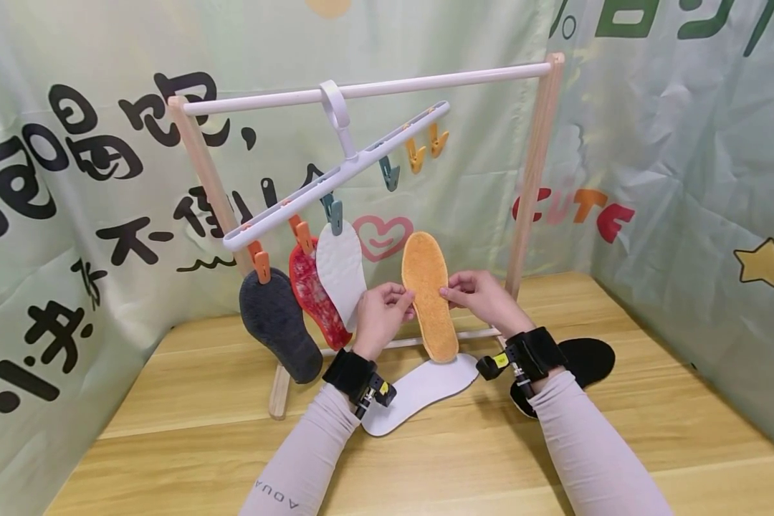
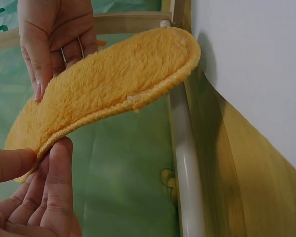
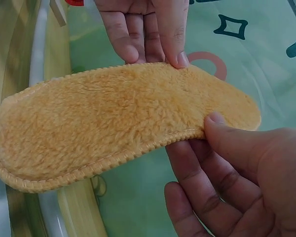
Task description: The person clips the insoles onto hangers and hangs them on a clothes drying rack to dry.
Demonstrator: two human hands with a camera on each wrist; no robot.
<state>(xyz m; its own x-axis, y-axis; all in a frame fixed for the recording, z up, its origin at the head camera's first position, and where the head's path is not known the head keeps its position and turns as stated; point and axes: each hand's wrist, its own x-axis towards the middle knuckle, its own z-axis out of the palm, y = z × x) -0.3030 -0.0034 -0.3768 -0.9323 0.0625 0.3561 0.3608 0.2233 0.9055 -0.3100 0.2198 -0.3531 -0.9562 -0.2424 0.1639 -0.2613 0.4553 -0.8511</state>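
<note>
since the grey insole [image 1: 277, 322], red insole [image 1: 314, 290] and dimpled insole [image 1: 338, 265] hang clipped, i judge three done; remotely, i see left hand [image 1: 380, 315] and right hand [image 1: 484, 295] pinching the unclipped orange insole [image 1: 428, 287] below the hanger [image 1: 355, 163]; white insole [image 1: 419, 390] and black insole [image 1: 591, 358] on the table [image 1: 458, 462] seem left.

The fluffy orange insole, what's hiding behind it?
Behind the orange insole, the head view shows pale cloth, the wooden table and the rack's white bottom bar, peeking out both sides. Straight behind, the insole covers them, so any pictures on the cloth there can't be seen.
</note>
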